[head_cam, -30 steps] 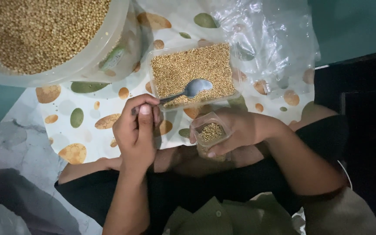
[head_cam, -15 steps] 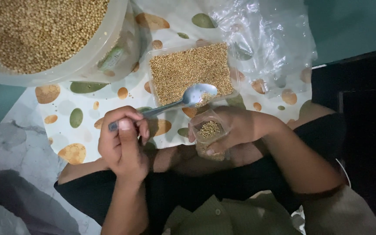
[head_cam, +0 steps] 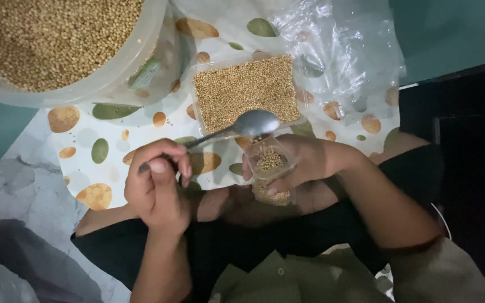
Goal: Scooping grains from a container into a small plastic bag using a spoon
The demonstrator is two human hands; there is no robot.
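From the head view, looking straight down, the person sits on the floor with knees up. A white sheet (head_cam: 141, 120) printed with green and tan ovals is spread over the floor, and crumpled clear plastic (head_cam: 343, 50) lies over its far right part. Beyond that the floor (head_cam: 456, 28) is a dull teal, with a dark patch at the right edge. The light is dim.

A large pale tub (head_cam: 113, 78) heaped with small tan seeds fills the upper left corner. Just beside it, on the sheet, sits a clear rectangular tray (head_cam: 248, 92) holding the same seeds.

The left hand (head_cam: 158, 185) is curled closed around the handle of a metal spoon (head_cam: 242, 126), whose bowl hangs over the near edge of the tray, right above the little container. The right hand (head_cam: 304, 163) is wrapped around a small clear container (head_cam: 270, 168), partly filled with seeds, held upright over the lap, near the tray.
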